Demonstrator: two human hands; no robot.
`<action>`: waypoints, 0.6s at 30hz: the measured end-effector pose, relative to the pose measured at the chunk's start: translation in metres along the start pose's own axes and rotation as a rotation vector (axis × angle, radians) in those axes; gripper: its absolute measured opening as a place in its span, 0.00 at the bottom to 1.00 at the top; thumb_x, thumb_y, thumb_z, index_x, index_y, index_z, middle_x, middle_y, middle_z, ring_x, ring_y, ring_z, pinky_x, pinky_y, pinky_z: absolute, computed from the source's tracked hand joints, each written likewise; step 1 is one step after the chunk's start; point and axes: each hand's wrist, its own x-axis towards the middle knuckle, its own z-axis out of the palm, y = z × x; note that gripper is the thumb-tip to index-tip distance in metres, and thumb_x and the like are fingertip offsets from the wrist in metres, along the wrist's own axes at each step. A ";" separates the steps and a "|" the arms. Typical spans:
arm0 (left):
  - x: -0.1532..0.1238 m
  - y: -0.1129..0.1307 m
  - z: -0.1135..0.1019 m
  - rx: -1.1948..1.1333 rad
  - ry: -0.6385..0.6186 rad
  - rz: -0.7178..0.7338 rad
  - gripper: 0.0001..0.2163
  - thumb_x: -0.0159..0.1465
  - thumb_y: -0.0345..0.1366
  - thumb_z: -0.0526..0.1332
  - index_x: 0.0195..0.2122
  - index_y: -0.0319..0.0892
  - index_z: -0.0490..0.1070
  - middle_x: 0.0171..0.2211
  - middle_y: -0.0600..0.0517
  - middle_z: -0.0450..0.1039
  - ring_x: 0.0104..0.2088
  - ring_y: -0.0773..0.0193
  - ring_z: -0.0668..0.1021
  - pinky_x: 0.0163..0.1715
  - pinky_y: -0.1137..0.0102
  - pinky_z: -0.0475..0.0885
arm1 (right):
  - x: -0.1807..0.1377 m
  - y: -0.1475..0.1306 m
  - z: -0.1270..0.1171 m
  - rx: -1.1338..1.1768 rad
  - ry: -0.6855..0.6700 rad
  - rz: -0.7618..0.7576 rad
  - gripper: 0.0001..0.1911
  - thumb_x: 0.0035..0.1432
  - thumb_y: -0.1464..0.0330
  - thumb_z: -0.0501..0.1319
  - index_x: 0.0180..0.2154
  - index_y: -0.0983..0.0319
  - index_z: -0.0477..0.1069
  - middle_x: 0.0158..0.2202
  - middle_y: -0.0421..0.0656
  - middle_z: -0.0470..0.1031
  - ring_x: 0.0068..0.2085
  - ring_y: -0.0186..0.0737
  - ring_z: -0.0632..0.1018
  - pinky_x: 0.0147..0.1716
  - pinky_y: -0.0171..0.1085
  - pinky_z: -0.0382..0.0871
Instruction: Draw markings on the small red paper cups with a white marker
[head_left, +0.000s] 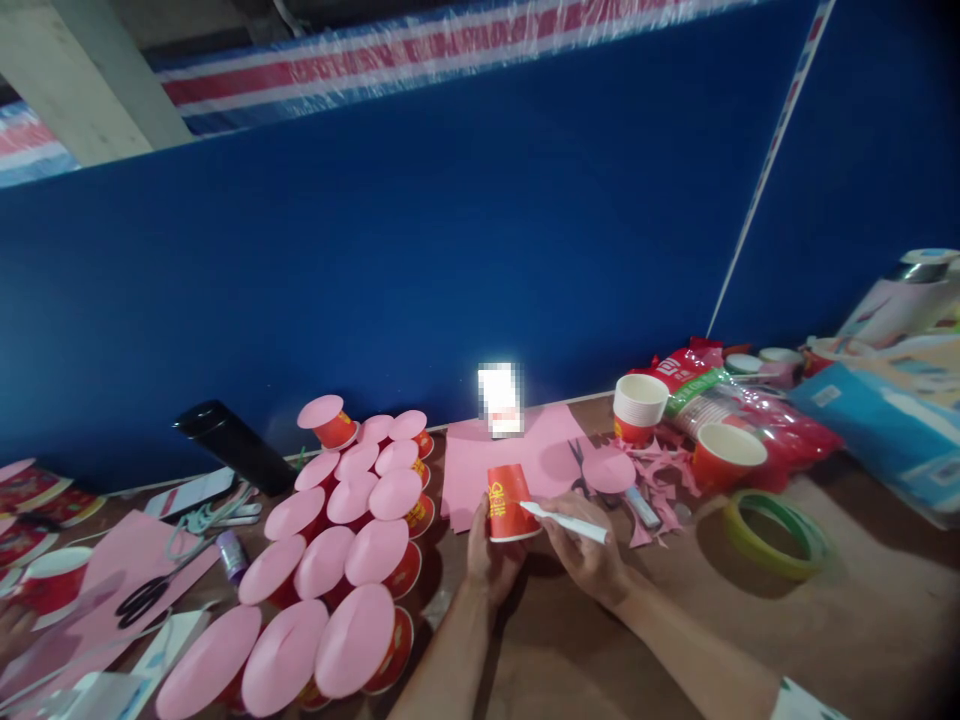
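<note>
My left hand (489, 562) is closed around a red paper cup (510, 502) turned upside down on a pink paper sheet (510, 455). My right hand (589, 550) grips a white pen (566, 522) whose tip touches the cup's lower edge. A cut pink paper circle (609, 470) and scissors (579, 468) lie just behind my right hand. To the left stand several red cups capped with pink paper discs (352, 560).
A stack of paper cups (639, 408), an open red cup (726, 455), bagged cups (757, 415) and a green tape ring (776, 535) sit at the right. Pink scraps (664, 465) lie nearby. A black bottle (232, 445), scissors (146, 597) and pink paper (112, 580) lie left. A blue wall (450, 250) stands behind.
</note>
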 end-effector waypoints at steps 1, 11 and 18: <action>0.000 0.000 0.000 -0.007 -0.005 0.000 0.15 0.64 0.43 0.55 0.37 0.34 0.74 0.34 0.47 0.77 0.34 0.62 0.78 0.40 0.67 0.72 | 0.000 0.000 0.000 0.001 0.003 -0.003 0.07 0.59 0.76 0.55 0.39 0.63 0.69 0.31 0.45 0.75 0.33 0.39 0.77 0.33 0.40 0.72; 0.001 0.003 -0.002 -0.051 0.022 -0.014 0.15 0.63 0.43 0.56 0.38 0.35 0.74 0.35 0.46 0.78 0.35 0.61 0.78 0.42 0.67 0.72 | 0.004 -0.002 -0.002 -0.019 0.007 -0.005 0.07 0.60 0.75 0.54 0.38 0.63 0.69 0.30 0.45 0.75 0.33 0.40 0.77 0.33 0.39 0.72; 0.000 0.005 -0.002 -0.064 0.008 -0.016 0.15 0.63 0.42 0.55 0.39 0.34 0.74 0.36 0.45 0.78 0.37 0.60 0.79 0.42 0.65 0.72 | 0.003 -0.002 -0.002 -0.036 -0.008 0.008 0.07 0.60 0.75 0.54 0.39 0.62 0.69 0.31 0.46 0.75 0.33 0.40 0.76 0.33 0.40 0.73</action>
